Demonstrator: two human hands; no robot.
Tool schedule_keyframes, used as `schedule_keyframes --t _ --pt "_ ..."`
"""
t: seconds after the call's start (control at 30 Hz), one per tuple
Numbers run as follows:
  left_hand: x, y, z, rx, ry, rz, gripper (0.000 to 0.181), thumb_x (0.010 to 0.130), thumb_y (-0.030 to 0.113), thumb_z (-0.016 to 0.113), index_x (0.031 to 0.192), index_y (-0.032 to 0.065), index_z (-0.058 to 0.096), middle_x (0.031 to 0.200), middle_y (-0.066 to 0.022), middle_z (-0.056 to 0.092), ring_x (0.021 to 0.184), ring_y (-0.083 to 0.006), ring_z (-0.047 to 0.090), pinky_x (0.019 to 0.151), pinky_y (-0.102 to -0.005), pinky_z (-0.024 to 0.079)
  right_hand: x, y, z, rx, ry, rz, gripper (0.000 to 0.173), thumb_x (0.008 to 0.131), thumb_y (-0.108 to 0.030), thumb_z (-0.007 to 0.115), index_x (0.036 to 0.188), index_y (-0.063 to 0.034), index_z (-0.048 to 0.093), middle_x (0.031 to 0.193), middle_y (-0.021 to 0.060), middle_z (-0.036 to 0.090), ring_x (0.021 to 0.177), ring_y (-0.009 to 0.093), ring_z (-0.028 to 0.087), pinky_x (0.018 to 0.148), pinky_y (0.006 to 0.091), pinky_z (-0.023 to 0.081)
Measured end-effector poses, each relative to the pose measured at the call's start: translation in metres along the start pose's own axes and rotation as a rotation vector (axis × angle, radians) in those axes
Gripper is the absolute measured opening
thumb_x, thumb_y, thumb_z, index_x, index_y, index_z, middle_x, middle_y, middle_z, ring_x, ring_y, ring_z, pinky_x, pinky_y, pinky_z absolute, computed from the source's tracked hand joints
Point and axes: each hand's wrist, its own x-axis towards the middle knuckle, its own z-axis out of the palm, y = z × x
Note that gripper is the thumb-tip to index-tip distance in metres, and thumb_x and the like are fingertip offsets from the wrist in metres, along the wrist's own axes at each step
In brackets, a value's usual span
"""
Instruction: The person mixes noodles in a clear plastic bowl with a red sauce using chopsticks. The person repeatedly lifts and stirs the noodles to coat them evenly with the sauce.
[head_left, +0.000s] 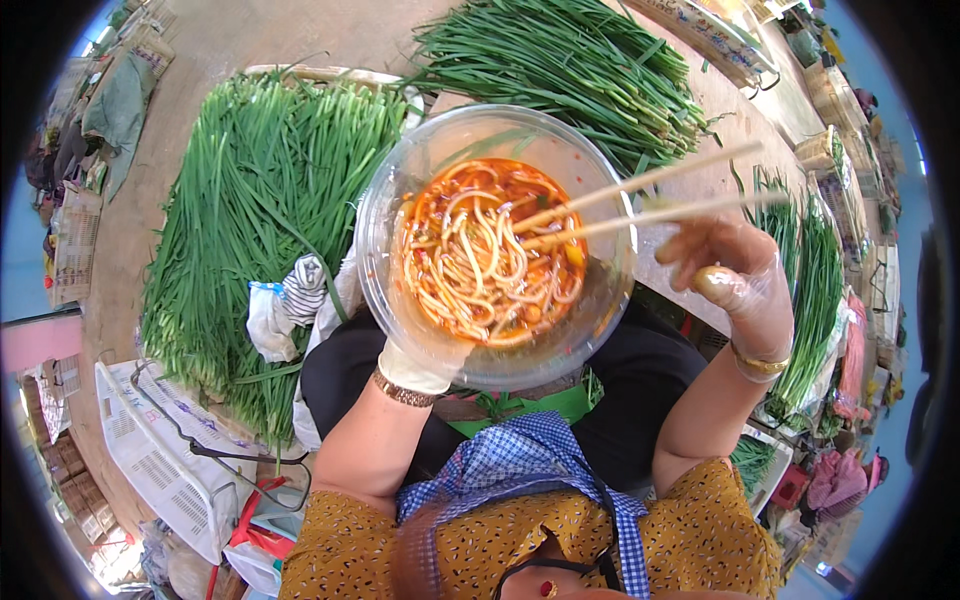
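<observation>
A clear plastic bowl (607, 300) of noodles (480, 262) in red broth is held above the lap. My left hand (424, 360), in a pale glove, supports the bowl from below at its near side; its fingers are mostly hidden beneath it. Two wooden chopsticks (660, 176) rest in the noodles, their upper ends sticking out past the bowl's right rim, spread apart. My right hand (727, 262), in a thin clear glove, is raised to the right of the bowl with fingers curled and apart. It is just below the chopsticks and holds nothing.
Green leafy stalks, apparently garlic chives (262, 195), fill a crate on the left, with a striped cloth (304, 289) on them. Another pile (555, 67) lies beyond the bowl, and more stalks (810, 292) stand at right. A white plastic crate (161, 442) is at lower left.
</observation>
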Motion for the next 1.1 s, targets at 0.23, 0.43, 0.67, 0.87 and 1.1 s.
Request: schedule_keyframes --t 0.23,0.43,0.67,0.87,1.1 --pt "0.015 0.015 -0.004 0.063 0.093 0.058 0.054 0.077 0.047 0.029 0.117 0.0108 0.033 0.119 -0.0103 0.036 0.107 -0.0294 0.036 0.086 -0.0512 0.028 -0.025 -0.014 0.013 0.082 0.115 -0.331 0.041 0.07 -0.036 0.055 0.079 0.0043 0.055 0.061 0.0073 0.052 0.044 0.008 0.045 0.045 0.0185 0.038" --pt "0.014 0.017 -0.011 0.061 -0.078 0.045 0.059 0.076 0.043 0.037 0.122 0.0097 0.022 0.124 -0.0152 0.027 0.111 -0.0388 0.026 0.078 -0.0608 0.027 -0.051 -0.034 0.023 0.124 0.119 -0.734 0.03 0.076 -0.028 0.051 0.058 -0.0041 0.05 0.057 0.0028 0.047 0.039 0.009 0.042 0.033 0.0179 0.031" --pt "0.007 0.025 -0.015 0.126 0.004 0.113 0.06 0.075 0.044 0.04 0.121 0.0104 0.023 0.124 -0.0108 0.027 0.112 -0.0303 0.028 0.092 -0.0477 0.023 -0.073 -0.052 0.024 0.08 -0.112 -0.482 0.018 0.069 -0.016 0.058 0.054 -0.0083 0.052 0.056 -0.0021 0.047 0.043 0.008 0.043 0.038 0.0203 0.029" --pt "0.006 0.023 -0.012 0.057 -0.02 0.119 0.054 0.079 0.035 0.037 0.123 0.009 0.018 0.127 -0.0142 0.019 0.114 -0.036 0.02 0.085 -0.06 0.023 -0.083 -0.038 0.025 0.193 -0.097 -0.512 0.016 0.067 -0.014 0.057 0.053 -0.0084 0.051 0.054 -0.0021 0.047 0.041 0.008 0.042 0.036 0.02 0.029" --pt "0.007 0.032 -0.023 0.116 0.068 0.146 0.054 0.079 0.038 0.035 0.121 0.0074 0.023 0.124 -0.0161 0.024 0.111 -0.0384 0.026 0.083 -0.0591 0.026 -0.081 -0.043 0.029 0.223 -0.079 -0.707 0.016 0.067 -0.013 0.055 0.052 -0.0079 0.049 0.051 -0.0016 0.046 0.04 0.008 0.042 0.035 0.0195 0.03"
